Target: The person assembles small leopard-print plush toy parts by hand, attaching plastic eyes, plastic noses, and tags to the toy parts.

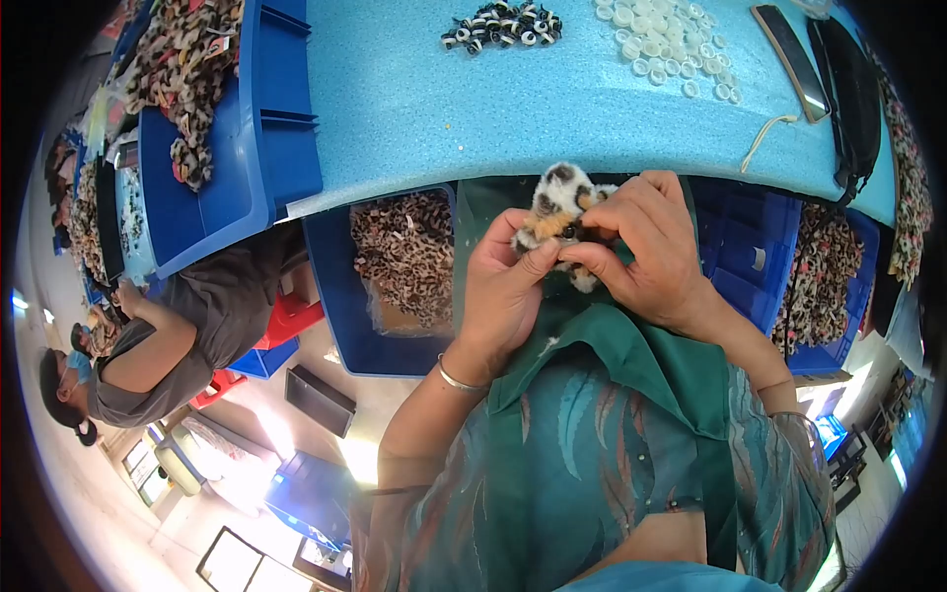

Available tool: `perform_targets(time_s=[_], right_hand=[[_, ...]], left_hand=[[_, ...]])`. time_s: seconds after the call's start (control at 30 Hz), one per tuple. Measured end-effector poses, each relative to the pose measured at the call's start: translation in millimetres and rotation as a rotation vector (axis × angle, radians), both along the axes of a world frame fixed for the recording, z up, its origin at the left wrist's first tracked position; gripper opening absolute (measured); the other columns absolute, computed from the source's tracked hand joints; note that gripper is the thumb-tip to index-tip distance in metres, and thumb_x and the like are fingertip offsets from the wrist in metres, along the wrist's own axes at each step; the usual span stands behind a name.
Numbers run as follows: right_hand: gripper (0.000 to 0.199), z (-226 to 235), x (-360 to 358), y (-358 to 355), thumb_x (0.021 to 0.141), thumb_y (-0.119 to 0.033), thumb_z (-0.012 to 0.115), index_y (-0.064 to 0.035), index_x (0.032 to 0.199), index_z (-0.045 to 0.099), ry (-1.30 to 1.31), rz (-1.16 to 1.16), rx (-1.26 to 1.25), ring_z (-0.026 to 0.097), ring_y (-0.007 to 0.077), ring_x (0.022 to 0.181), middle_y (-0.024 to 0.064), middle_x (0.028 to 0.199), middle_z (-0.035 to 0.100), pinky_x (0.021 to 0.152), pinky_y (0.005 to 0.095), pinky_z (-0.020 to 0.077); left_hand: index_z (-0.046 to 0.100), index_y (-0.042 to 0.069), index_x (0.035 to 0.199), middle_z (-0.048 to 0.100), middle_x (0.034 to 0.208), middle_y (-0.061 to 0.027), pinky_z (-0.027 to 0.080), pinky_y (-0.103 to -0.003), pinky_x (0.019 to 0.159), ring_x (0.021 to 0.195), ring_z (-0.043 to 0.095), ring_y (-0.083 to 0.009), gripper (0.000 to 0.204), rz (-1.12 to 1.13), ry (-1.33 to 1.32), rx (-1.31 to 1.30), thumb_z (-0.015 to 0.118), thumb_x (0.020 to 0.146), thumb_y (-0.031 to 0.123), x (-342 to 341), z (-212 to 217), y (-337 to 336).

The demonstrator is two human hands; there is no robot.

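Just off the table's near edge, over my green apron (641,360), I hold a small plush toy (560,187) with white, black and orange fur. My left hand (501,286) grips its left and lower side, thumb pressed on the fur. Closed around its right side, my right hand (651,247) has thumb and finger pinched near a small dark round spot, perhaps an eye; what lies between the fingertips is hidden. Small black-and-white plastic parts (503,26) lie piled at the far middle of the table. To their right are translucent round caps or washers (663,44).
A blue foam-like sheet (414,118) covers the table. A phone (792,64), black pouch (850,99) and cord loop (764,140) lie right. Blue bins (258,148) of spotted plush pieces stand left and below the table. Another person (212,316) sits at left.
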State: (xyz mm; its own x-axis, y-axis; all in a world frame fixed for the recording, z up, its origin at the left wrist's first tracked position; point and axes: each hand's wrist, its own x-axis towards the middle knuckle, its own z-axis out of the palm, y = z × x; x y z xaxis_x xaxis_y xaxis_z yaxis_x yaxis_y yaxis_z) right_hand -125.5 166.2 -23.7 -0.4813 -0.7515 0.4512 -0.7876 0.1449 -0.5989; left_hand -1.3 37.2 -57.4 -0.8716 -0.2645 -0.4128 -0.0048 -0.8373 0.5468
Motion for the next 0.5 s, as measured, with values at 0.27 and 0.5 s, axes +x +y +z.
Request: perform_targets(time_s=[0.27, 0.5], right_hand=[[0.020, -7.6, 0.3, -4.2, 0.073, -0.013, 0.071, -0.0052, 0.088, 0.061, 0.140, 0.075, -0.056, 0.054, 0.0225, 0.072, 0.0059, 0.080, 0.055, 0.076, 0.0387, 0.0414], [0.017, -14.5, -23.4, -3.7, 0.076, -0.013, 0.065, -0.0039, 0.089, 0.059, 0.257, 0.399, -0.071, 0.055, 0.0218, 0.080, 0.0061, 0.083, 0.054, 0.085, 0.0412, 0.0436]], left_hand=[[0.060, 0.004, 0.103, 0.066, 0.104, -0.0062, 0.048, -0.028, 0.087, 0.095, 0.061, -0.0134, 0.015, -0.008, -0.009, 0.005, 0.066, 0.089, 0.003, 5.4, -1.6, -3.0], [0.059, 0.000, 0.112, 0.066, 0.107, -0.0078, 0.046, -0.033, 0.091, 0.098, 0.062, -0.0175, 0.026, -0.304, -0.136, 0.097, 0.065, 0.090, 0.013, 4.1, -1.8, -33.2]])
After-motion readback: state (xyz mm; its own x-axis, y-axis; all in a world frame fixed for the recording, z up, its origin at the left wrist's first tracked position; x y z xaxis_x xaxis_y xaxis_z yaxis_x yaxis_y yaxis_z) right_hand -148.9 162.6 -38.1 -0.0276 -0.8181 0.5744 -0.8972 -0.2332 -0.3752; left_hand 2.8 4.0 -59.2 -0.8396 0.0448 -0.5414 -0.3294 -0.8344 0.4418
